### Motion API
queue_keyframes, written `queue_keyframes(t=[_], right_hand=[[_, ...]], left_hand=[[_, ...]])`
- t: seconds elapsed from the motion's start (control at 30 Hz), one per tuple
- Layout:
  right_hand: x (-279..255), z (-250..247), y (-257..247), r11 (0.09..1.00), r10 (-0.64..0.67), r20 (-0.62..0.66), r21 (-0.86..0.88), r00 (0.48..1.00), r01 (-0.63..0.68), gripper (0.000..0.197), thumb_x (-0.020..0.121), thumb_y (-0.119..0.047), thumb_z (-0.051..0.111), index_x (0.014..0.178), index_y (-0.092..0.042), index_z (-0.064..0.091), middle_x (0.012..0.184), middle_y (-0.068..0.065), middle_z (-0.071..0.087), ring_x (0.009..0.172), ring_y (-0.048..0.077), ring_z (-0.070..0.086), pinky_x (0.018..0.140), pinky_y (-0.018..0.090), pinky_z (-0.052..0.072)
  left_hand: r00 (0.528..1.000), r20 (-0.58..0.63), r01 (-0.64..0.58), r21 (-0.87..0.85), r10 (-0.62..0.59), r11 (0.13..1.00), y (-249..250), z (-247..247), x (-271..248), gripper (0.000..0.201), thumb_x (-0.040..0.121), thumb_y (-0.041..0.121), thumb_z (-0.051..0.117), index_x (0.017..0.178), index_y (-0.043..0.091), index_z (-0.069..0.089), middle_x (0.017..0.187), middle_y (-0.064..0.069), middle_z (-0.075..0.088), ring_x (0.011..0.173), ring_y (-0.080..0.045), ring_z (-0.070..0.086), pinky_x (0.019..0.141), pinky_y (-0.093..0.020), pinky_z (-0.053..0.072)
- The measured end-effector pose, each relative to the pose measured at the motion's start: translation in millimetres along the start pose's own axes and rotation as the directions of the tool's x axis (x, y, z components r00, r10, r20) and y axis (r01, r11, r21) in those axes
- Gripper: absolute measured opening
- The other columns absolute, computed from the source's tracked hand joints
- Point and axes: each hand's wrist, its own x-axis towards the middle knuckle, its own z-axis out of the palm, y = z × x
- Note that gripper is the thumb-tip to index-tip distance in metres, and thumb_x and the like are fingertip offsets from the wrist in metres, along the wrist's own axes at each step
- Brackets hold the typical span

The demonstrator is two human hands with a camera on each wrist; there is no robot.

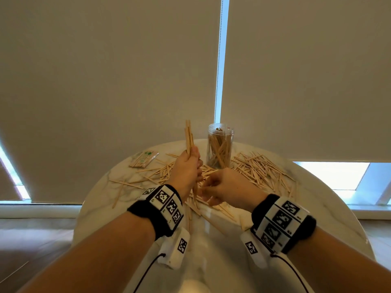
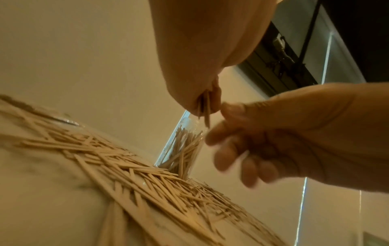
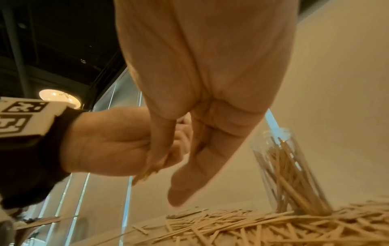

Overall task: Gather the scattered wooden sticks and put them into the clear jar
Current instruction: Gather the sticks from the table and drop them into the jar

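Note:
My left hand (image 1: 188, 166) grips a bundle of wooden sticks (image 1: 189, 136) upright above the table, their ends poking out above and below the fist (image 2: 206, 113). My right hand (image 1: 224, 185) hovers just right of the bundle's lower end, fingers loosely curled and thumb near the stick tips (image 3: 143, 174); I see nothing held in it. The clear jar (image 1: 220, 144) stands upright behind both hands, partly filled with sticks. Many scattered sticks (image 1: 260, 170) lie around the jar and under my hands.
The round marble table (image 1: 317, 208) ends close behind the jar. A plastic-wrapped packet of sticks (image 1: 143, 159) lies at the far left. Loose single sticks (image 1: 127, 183) spread toward the left edge. Roller blinds hang behind the table.

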Motion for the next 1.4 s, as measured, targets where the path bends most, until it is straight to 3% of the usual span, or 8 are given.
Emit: queue_keyframes(t=[0.1, 0.2, 0.47, 0.7, 0.8, 1.0, 1.23, 1.4], right_hand=[[-8, -11, 11, 0.928, 0.221, 0.023, -0.313, 0.975, -0.203, 0.039, 0.086, -0.049, 0.073, 0.089, -0.01, 0.071, 0.078, 0.0, 0.076, 0.069, 0.01, 0.073, 0.075, 0.029, 0.06], [-23, -18, 19, 0.76, 0.42, 0.043, -0.563, 0.906, -0.326, 0.038, 0.087, -0.048, 0.072, 0.091, -0.01, 0.068, 0.081, 0.001, 0.072, 0.072, 0.015, 0.069, 0.074, 0.027, 0.058], [-32, -8, 24, 0.739, 0.564, 0.164, -0.537, 0.809, -0.407, 0.015, 0.091, -0.011, 0.064, 0.093, 0.001, 0.074, 0.095, 0.014, 0.078, 0.073, 0.021, 0.072, 0.087, 0.038, 0.06], [-18, -1, -7, 0.748, 0.398, 0.026, -0.588, 0.917, -0.308, 0.028, 0.099, -0.023, 0.047, 0.095, -0.005, 0.068, 0.089, 0.009, 0.071, 0.076, 0.021, 0.065, 0.076, 0.03, 0.057], [2, 14, -21, 0.706, 0.349, 0.013, -0.662, 0.937, -0.254, 0.037, 0.104, -0.03, 0.04, 0.111, -0.004, 0.066, 0.1, 0.008, 0.062, 0.089, 0.023, 0.059, 0.076, 0.031, 0.048], [36, 53, -21, 0.572, 0.373, -0.008, -0.785, 0.928, -0.237, 0.1, 0.076, -0.091, 0.039, 0.127, -0.008, 0.06, 0.127, 0.014, 0.062, 0.116, 0.03, 0.059, 0.098, 0.04, 0.048], [41, 38, -13, 0.623, 0.309, 0.037, -0.763, 0.95, -0.172, 0.054, 0.086, -0.054, 0.069, 0.112, -0.007, 0.066, 0.1, 0.007, 0.062, 0.09, 0.023, 0.058, 0.077, 0.031, 0.05], [34, 25, -3, 0.609, 0.336, 0.006, -0.764, 0.942, -0.212, 0.038, 0.089, -0.031, 0.073, 0.115, -0.004, 0.066, 0.109, 0.009, 0.068, 0.09, 0.024, 0.06, 0.077, 0.029, 0.051]], left_hand=[[0.999, -0.012, 0.042, 0.462, -0.041, 0.886, 2, -18, -4, 0.044, 0.098, 0.057, 0.044, 0.09, 0.015, 0.055, 0.071, 0.002, 0.05, 0.053, -0.012, 0.043, 0.049, -0.027, 0.04], [0.981, 0.026, 0.074, 0.863, -0.19, 0.501, 0, -41, -12, 0.042, 0.096, 0.053, 0.052, 0.087, 0.013, 0.055, 0.075, -0.002, 0.054, 0.059, -0.016, 0.049, 0.057, -0.029, 0.047], [0.908, -0.106, -0.006, 0.964, -0.406, -0.265, 15, -79, -55, 0.042, 0.094, 0.05, 0.059, 0.095, 0.009, 0.069, 0.073, 0.002, 0.057, 0.073, -0.015, 0.055, 0.067, -0.024, 0.044], [0.893, -0.103, -0.022, 0.962, -0.437, -0.271, 8, -69, -68, 0.022, 0.096, 0.023, 0.057, 0.109, 0.008, 0.068, 0.081, -0.004, 0.059, 0.084, -0.019, 0.058, 0.07, -0.026, 0.046], [0.902, -0.079, -0.044, 0.961, -0.424, -0.274, 6, -62, -67, 0.025, 0.097, 0.018, 0.056, 0.116, 0.005, 0.067, 0.114, -0.009, 0.069, 0.106, -0.023, 0.066, 0.084, -0.028, 0.052], [0.958, -0.053, 0.016, 0.991, -0.283, -0.131, -11, -66, -58, 0.026, 0.099, 0.024, 0.056, 0.117, 0.007, 0.06, 0.119, -0.01, 0.065, 0.109, -0.024, 0.063, 0.078, -0.026, 0.046], [0.94, -0.073, 0.075, 0.997, -0.334, -0.006, -18, -66, -42, 0.038, 0.086, 0.03, 0.073, 0.063, 0.013, 0.048, 0.063, -0.002, 0.048, 0.059, -0.016, 0.048, 0.049, -0.024, 0.036], [0.93, -0.076, 0.072, 0.997, -0.36, -0.024, -12, -57, -39, 0.014, 0.093, 0.02, 0.063, 0.1, 0.009, 0.06, 0.09, -0.007, 0.06, 0.085, -0.021, 0.061, 0.064, -0.026, 0.045]])
